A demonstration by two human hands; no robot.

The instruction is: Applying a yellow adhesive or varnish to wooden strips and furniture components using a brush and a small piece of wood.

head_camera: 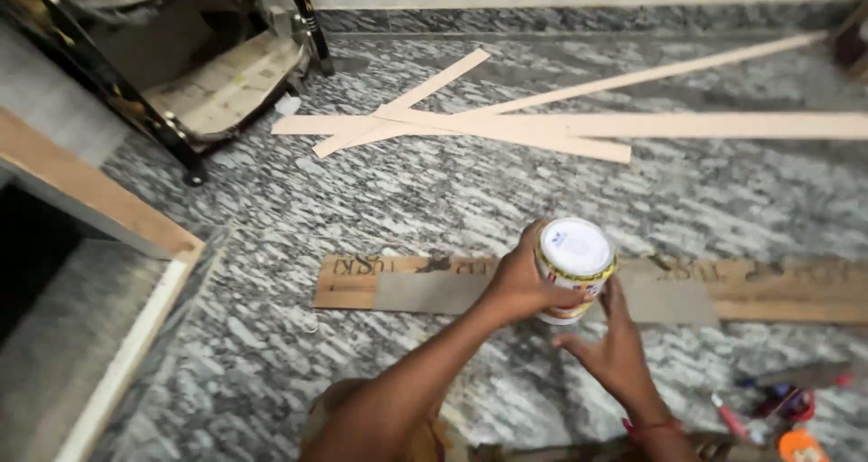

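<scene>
The small white-lidded round tin with a yellow band (573,268) stands upright, long axis vertical, above the flat wooden board (796,290) on the grey granite floor (271,353), left hand (520,286) fingers clamped around its side, right hand (615,349) fingers apart against its lower right

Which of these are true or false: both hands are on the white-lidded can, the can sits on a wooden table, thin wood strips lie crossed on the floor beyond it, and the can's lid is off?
1. Both hands are on the can. True: the left hand grips the can and the right hand touches its lower side.
2. The can sits on a wooden table. False: it is over a flat board on the granite floor.
3. Thin wood strips lie crossed beyond. True.
4. The lid is off. False: the white lid is on.
</scene>
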